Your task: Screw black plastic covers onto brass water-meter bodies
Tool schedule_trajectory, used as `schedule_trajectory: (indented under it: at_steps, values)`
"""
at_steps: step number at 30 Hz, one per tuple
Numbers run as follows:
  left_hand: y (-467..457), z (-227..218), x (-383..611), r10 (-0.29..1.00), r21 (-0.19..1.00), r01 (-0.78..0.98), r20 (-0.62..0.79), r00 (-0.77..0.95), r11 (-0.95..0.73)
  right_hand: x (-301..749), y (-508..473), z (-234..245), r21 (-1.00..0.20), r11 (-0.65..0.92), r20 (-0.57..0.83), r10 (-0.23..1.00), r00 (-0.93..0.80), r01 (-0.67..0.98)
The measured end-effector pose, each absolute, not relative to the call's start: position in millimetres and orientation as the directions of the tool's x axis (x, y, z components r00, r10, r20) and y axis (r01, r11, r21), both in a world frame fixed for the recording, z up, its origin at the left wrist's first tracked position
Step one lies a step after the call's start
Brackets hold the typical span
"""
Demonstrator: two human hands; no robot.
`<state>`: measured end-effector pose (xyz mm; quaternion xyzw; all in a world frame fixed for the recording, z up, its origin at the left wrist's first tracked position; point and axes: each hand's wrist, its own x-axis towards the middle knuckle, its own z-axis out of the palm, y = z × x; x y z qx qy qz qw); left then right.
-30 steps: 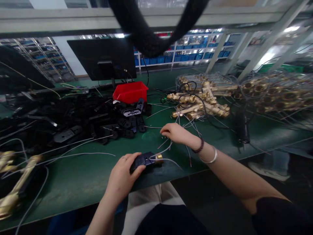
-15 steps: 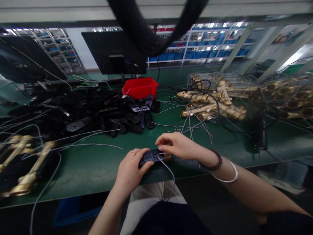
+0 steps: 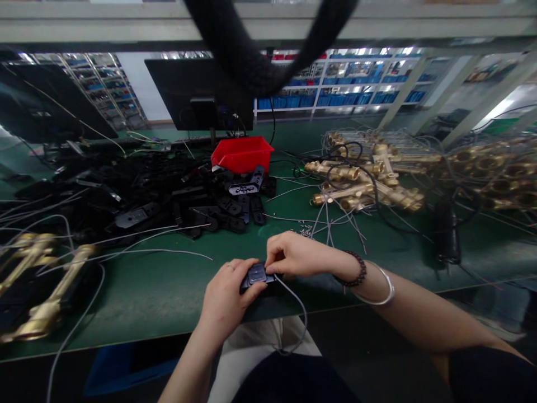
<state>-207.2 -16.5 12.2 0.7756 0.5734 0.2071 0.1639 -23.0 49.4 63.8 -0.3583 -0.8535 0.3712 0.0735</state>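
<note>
Near the table's front edge, my left hand [image 3: 226, 288] grips a black plastic housing [image 3: 257, 273] between thumb and fingers. A grey cable [image 3: 298, 302] comes out beside the housing's right part and loops down over the edge toward my lap. My right hand [image 3: 293, 254] is closed in a pinch over the right part of the housing, its fingertips touching the top. Whatever sits in that pinch is hidden. The brass part under the housing's right end is mostly covered by my right hand. Small screw-like pieces [image 3: 305, 228] lie scattered just beyond my right hand.
Black plastic parts [image 3: 184, 196] are heaped at the back left, before a red bin [image 3: 243, 155]. Brass valve bodies [image 3: 356, 173] with cables lie at the right; more brass assemblies [image 3: 54, 302] sit at the left. A dark cylindrical tool [image 3: 448, 235] stands at the right.
My right hand has come down and slightly left, its fingers closing in a pinch on the housing. The left hand keeps its grip. The brass end is now largely covered.
</note>
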Motion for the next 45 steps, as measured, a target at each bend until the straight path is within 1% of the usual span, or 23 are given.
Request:
schedule_trajectory:
  at_steps: [2, 3, 4, 6, 7, 9, 14, 19, 21, 24, 27, 29, 31, 33, 35, 37, 41, 43, 45]
  values:
    - [-16.7, 12.3, -207.0, 0.959, 0.500, 0.819, 0.126, 0.253, -0.282, -19.0, 62.4, 66.0, -0.712, 0.472, -0.154, 0.617, -0.772, 0.520]
    - [-16.7, 12.5, -207.1, 0.959, 0.505, 0.816, 0.125, 0.253, -0.281, -16.5, 72.3, 66.2, -0.698, 0.474, -0.139, 0.644, -0.752, 0.536]
    - [-16.7, 12.9, -207.4, 0.959, 0.513, 0.810, 0.125, 0.256, -0.283, -13.8, 84.1, 65.4, -0.664, 0.468, -0.112, 0.708, -0.697, 0.583]
    - [-16.3, 14.1, -208.8, 0.953, 0.538, 0.788, 0.129, 0.273, -0.299, -8.6, 111.0, 60.1, -0.559, 0.397, -0.036, 0.866, -0.499, 0.728]
    - [-16.0, 14.9, -209.8, 0.950, 0.554, 0.774, 0.130, 0.284, -0.307, -6.5, 124.6, 55.5, -0.505, 0.355, 0.002, 0.912, -0.410, 0.787]
    - [-15.2, 17.0, -211.8, 0.946, 0.588, 0.746, 0.123, 0.299, -0.312, -4.0, 148.2, 42.9, -0.438, 0.320, 0.029, 0.939, -0.343, 0.840]
    - [-13.1, 22.2, -213.4, 0.954, 0.653, 0.710, 0.067, 0.292, -0.263, -5.7, 175.0, 11.5, -0.381, 0.292, -0.061, 0.939, -0.339, 0.877]
    - [-13.5, 23.1, -211.0, 0.979, 0.662, 0.730, 0.029, 0.204, -0.172, -7.2, 172.5, 6.7, -0.344, 0.296, -0.087, 0.935, -0.344, 0.891]
    - [-14.2, 21.4, -210.3, 0.978, 0.668, 0.720, 0.060, 0.202, -0.190, -9.3, 162.5, 14.3, -0.348, 0.312, -0.059, 0.934, -0.353, 0.884]
    - [-15.2, 17.2, -209.7, 0.973, 0.678, 0.698, 0.147, 0.178, -0.230, -20.2, 130.4, 34.3, -0.382, 0.368, -0.002, 0.917, -0.399, 0.848]
    - [-14.9, 13.6, -209.2, 0.973, 0.672, 0.704, 0.174, 0.152, -0.230, -40.0, 84.4, 55.9, -0.439, 0.514, 0.031, 0.828, -0.559, 0.737]
    - [-13.7, 12.6, -208.7, 0.975, 0.658, 0.720, 0.162, 0.150, -0.220, -53.9, 57.2, 65.6, -0.453, 0.651, 0.027, 0.693, -0.721, 0.609]
    - [-12.3, 12.3, -208.2, 0.974, 0.641, 0.733, 0.167, 0.154, -0.226, -65.0, 39.7, 69.6, -0.400, 0.747, 0.008, 0.583, -0.813, 0.532]
    - [-11.4, 11.9, -207.6, 0.970, 0.631, 0.738, 0.186, 0.155, -0.239, -72.0, 32.2, 68.7, -0.326, 0.785, -0.015, 0.553, -0.833, 0.527]
    - [-11.2, 11.2, -207.2, 0.967, 0.630, 0.736, 0.204, 0.151, -0.248, -75.0, 31.5, 65.4, -0.293, 0.773, -0.016, 0.585, -0.811, 0.563]
    - [-11.5, 10.6, -207.1, 0.967, 0.641, 0.726, 0.208, 0.148, -0.249, -73.7, 33.7, 63.1, -0.306, 0.742, 0.005, 0.628, -0.778, 0.597]
    - [-12.8, 10.9, -208.1, 0.975, 0.678, 0.702, 0.178, 0.132, -0.219, -56.9, 40.9, 68.0, -0.435, 0.700, 0.064, 0.652, -0.756, 0.567]
    - [-13.2, 11.5, -208.8, 0.978, 0.690, 0.694, 0.169, 0.123, -0.206, -43.6, 44.9, 73.0, -0.468, 0.654, 0.092, 0.705, -0.703, 0.594]
    - [-13.2, 12.0, -209.5, 0.979, 0.695, 0.690, 0.163, 0.121, -0.201, -31.6, 47.5, 76.2, -0.468, 0.603, 0.044, 0.746, -0.665, 0.646]
